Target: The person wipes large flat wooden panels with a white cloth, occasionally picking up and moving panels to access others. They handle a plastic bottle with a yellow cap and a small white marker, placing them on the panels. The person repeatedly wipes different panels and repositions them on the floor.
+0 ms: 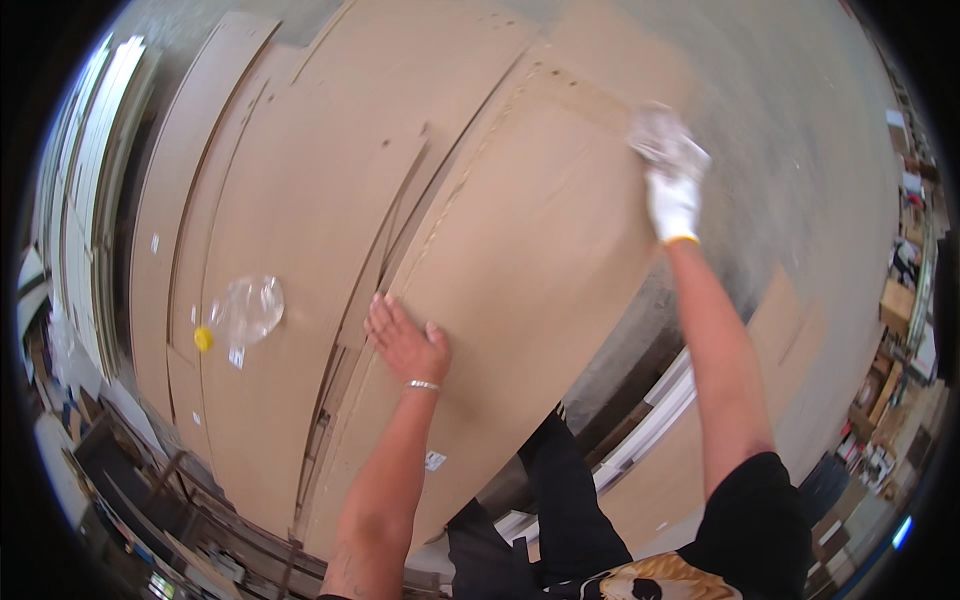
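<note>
Gloved grip: right hand in a white knit glove with a yellow cuff (pixel 673 190), apparently on a pale, blurred cloth (pixel 660 137); cannot tell how firmly its fingers close.
Bare palm: left hand (pixel 408 345) laid flat, grasping nothing; best kept spread as a steadying brace.
Brown flat panel (pixel 530 220): beneath both hands; even pressure right to its edge would serve the wiping.
Clear plastic bottle with yellow cap (pixel 250 312): lying on the neighbouring brown board (pixel 300 190), best clear of the elbow.

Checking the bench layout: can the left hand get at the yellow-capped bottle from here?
Probably yes: the left hand rests at the edge of the large panel, and nothing seems to stand up between it and the bottle on the boards further left.
</note>
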A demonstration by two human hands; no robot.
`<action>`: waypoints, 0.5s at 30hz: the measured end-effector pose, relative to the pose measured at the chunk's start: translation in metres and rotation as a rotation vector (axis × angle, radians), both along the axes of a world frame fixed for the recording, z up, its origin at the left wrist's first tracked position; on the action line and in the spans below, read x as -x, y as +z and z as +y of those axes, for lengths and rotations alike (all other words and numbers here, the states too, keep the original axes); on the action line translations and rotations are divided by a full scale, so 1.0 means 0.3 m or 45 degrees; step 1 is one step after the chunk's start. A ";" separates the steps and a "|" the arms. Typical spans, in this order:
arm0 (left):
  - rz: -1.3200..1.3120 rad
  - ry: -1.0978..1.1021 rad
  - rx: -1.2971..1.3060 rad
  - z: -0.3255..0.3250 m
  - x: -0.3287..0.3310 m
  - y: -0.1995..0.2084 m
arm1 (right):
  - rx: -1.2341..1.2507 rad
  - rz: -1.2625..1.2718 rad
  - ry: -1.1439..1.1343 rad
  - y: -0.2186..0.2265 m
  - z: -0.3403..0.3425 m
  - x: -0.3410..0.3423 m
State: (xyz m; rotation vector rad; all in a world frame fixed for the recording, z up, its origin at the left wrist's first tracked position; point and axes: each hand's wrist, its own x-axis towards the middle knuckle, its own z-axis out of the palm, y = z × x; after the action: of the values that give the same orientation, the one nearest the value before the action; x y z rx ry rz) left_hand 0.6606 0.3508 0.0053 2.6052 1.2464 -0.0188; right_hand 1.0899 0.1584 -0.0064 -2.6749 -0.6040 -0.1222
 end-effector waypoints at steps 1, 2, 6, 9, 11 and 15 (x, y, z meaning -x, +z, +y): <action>-0.033 0.002 0.003 -0.001 0.004 -0.003 | -0.167 0.364 -0.378 0.020 -0.090 0.002; -0.043 0.019 0.033 -0.003 0.010 -0.005 | -0.043 0.461 -0.596 0.031 -0.156 -0.003; -0.205 0.005 0.098 0.010 0.025 -0.004 | -0.433 0.383 -0.396 -0.071 -0.241 0.306; -0.620 0.020 0.251 0.010 0.083 -0.010 | -0.376 0.333 -0.128 -0.087 -0.304 0.925; -0.859 0.136 0.289 -0.012 0.211 -0.030 | -0.453 0.611 -0.022 -0.059 -0.346 1.371; -0.606 0.699 0.202 -0.283 0.913 -0.062 | -0.041 0.646 0.337 0.060 -0.328 1.745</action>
State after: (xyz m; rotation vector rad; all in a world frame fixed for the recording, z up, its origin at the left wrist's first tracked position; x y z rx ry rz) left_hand 0.3868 0.2658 -0.0131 1.8970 1.6262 0.5416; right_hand 0.5665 0.0600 0.0114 -2.4226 -0.7612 0.5937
